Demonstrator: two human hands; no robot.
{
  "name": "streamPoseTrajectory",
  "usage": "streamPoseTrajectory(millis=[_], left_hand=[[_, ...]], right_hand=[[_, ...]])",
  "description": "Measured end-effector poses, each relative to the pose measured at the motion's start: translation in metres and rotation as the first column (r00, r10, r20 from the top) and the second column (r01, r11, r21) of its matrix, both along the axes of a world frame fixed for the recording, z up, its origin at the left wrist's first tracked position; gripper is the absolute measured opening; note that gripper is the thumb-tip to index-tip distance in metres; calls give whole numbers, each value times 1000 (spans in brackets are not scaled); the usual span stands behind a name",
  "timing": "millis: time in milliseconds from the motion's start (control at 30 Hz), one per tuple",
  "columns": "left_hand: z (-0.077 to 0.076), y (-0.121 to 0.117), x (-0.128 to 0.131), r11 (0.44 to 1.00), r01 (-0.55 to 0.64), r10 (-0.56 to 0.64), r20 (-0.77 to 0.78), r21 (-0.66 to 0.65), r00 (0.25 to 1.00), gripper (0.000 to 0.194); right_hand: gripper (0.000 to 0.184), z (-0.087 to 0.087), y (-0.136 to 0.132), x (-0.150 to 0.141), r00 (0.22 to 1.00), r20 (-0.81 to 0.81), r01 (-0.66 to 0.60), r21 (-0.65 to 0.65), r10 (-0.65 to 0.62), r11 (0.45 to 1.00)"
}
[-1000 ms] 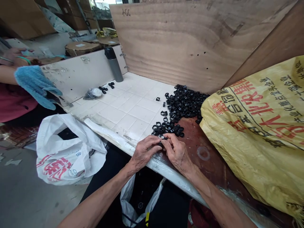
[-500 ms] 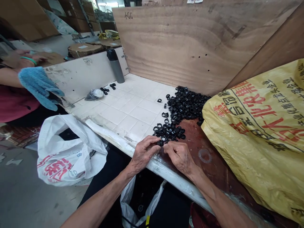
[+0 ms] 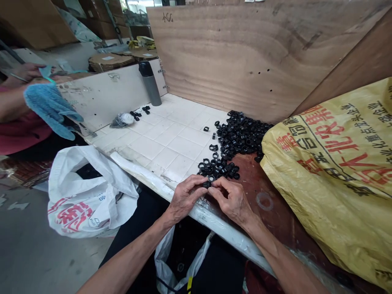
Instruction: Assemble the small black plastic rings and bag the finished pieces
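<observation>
A heap of small black plastic rings (image 3: 241, 134) lies on the white tiled tabletop (image 3: 171, 139), with a smaller cluster (image 3: 219, 168) near the front edge. My left hand (image 3: 185, 197) and my right hand (image 3: 231, 200) meet just in front of that cluster. Both pinch one small black ring (image 3: 207, 184) between their fingertips. The fingers of both hands are curled closed around it.
A big yellow printed sack (image 3: 333, 171) fills the right side. Plywood walls (image 3: 232, 53) stand behind. A grey bottle (image 3: 150, 83) and a small plastic bag (image 3: 122, 120) sit at the far left. A white bag (image 3: 88, 196) hangs left; another person with a blue cloth (image 3: 49, 108) sits beyond.
My right hand drew back slightly from the ring and has come back onto it. The other person's hands shifted at the far left.
</observation>
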State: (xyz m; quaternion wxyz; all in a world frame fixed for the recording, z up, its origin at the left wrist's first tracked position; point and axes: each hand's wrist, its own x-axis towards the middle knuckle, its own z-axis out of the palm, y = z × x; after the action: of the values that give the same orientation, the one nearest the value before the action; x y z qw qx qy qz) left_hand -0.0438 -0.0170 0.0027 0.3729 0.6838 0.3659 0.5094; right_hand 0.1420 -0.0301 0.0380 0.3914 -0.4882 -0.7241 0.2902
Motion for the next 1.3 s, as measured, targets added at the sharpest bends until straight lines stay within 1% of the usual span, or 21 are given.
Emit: streamPoseTrajectory(millis=[100,167,267,367,433,500,567,600,633,700,767,800,867,933,1033,1100,1133,1167,1233,1267,1300], left_hand=[[1,1,0,1000,6,-6,-3,-6,1000,24],[-1,2,1,1000,14,-14,-9,9,1000,24],[-7,1,3,995,3,2,-46,95,999,25],[-9,-5,1,980,6,16,-110,198,994,29],[-4,-12,-6,975,44,-8,-164,216,986,30],[6,-21,-15,974,140,-92,-251,180,964,28],[18,-27,-21,961,247,-189,-362,121,913,20],[23,-28,-22,957,275,-216,-408,89,887,16],[26,-28,-20,960,273,-220,-440,61,871,12],[26,-25,-10,981,194,-162,-473,20,866,11],[20,-19,7,997,73,-64,-506,-2,860,10],[15,-15,15,1000,18,-15,-531,0,847,13],[6,-10,31,998,-64,66,-592,24,803,24],[-1,-6,40,993,-108,111,-646,45,755,26],[-5,-4,44,991,-126,128,-680,53,722,18],[-5,-4,42,990,-129,138,-669,63,731,15],[-4,-5,41,988,-135,147,-654,69,742,15],[-2,-6,39,987,-144,160,-632,76,758,14],[2,-9,35,987,-139,159,-569,79,806,15],[4,-11,34,992,-93,123,-536,84,835,17],[5,-12,34,995,-1,53,-514,100,856,18]], right_hand=[[6,-3,1,1,999,-11,34,19,-34,999],[10,-6,1,0,1000,-15,25,20,-24,999],[12,-8,-3,-2,1000,5,18,-26,-18,1000],[11,-4,-6,-3,1000,5,-6,-110,6,994],[10,1,-4,1,997,28,-67,-193,73,979],[19,8,2,11,988,90,-100,-233,124,967],[27,14,10,28,977,190,-58,-223,101,973],[27,17,15,38,967,244,-18,-218,72,976],[26,19,19,48,953,297,8,-228,62,974],[19,22,25,65,915,391,20,-289,99,957],[11,23,27,74,883,444,18,-357,153,934],[8,22,27,75,875,453,16,-381,172,924],[14,21,24,71,870,453,2,-398,194,917],[21,20,21,64,868,455,-13,-379,199,925],[16,18,20,60,853,480,-25,-358,207,934],[11,15,23,64,845,507,14,-341,171,940],[9,13,25,68,841,527,64,-322,123,945],[8,10,28,71,836,546,132,-288,50,949],[9,4,34,78,813,566,278,-166,-140,946],[14,1,37,80,795,561,335,-86,-233,938],[21,-2,39,81,779,546,370,-5,-308,929]])
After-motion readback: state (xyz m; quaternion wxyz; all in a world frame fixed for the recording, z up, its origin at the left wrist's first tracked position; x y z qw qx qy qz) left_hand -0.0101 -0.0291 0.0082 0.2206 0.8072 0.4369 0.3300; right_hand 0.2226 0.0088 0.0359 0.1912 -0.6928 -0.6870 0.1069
